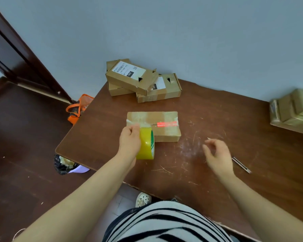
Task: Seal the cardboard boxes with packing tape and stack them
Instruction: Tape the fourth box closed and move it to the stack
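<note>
Far stack, top box (pixel 129 79): white shipping label (pixel 128 69), black patch reads "060"; finer print unreadable. Right-hand box (pixel 166 92) below it: label mostly covered. Near box (pixel 164 133): red sticker (pixel 166 124), illegible. Tape roll (pixel 146 144): green print, illegible.

Beyond my grip I see a pale blue-grey wall (pixel 182 32). Beneath the grip lies a scratched brown table (pixel 222 110); left of it, dark floor (pixel 24 137) and a door (pixel 16 55).

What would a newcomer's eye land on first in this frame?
The yellow tape roll, gripped by the left hand at the near-left corner of the box in the middle of the table. Next, the right hand hovering open to its right, and the piled boxes at the table's far edge.
</note>
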Demonstrator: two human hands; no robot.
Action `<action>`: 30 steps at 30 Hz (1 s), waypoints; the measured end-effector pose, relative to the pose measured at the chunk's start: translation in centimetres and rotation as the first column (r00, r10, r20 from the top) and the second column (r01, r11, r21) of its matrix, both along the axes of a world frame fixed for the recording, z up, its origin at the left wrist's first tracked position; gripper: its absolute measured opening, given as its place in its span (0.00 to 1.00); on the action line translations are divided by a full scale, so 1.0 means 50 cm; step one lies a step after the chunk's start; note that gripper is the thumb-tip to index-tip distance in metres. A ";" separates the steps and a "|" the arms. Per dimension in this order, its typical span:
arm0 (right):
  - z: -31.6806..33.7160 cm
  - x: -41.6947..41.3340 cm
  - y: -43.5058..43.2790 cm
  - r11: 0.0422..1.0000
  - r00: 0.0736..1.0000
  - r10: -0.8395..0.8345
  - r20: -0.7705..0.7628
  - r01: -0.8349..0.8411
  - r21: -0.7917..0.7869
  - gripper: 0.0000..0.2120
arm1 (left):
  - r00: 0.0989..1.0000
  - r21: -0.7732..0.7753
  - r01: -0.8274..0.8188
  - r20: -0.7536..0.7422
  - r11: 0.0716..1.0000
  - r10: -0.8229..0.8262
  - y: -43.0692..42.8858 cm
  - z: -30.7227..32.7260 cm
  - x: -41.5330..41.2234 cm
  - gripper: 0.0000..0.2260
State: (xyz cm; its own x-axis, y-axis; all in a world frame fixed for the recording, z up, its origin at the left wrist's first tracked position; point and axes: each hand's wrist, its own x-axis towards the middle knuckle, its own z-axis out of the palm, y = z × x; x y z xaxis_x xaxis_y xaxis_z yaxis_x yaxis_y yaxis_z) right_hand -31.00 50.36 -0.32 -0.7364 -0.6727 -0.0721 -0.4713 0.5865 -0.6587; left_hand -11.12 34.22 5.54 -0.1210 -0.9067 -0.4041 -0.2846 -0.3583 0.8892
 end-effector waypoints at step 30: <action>0.106 0.323 -0.211 0.987 0.835 0.068 0.546 0.024 -0.160 0.18 | 0.922 -0.153 0.247 0.342 0.957 -0.184 -0.227 -0.075 -0.034 0.13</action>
State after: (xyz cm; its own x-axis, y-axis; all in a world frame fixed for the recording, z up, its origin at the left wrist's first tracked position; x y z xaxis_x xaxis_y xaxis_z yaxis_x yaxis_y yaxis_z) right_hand -14.86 39.79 4.97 -0.5918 -0.7243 -0.3538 -0.0177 0.4504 -0.8926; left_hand -12.84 22.85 1.80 -0.2151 -0.9363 -0.2775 -0.6166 -0.0901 0.7821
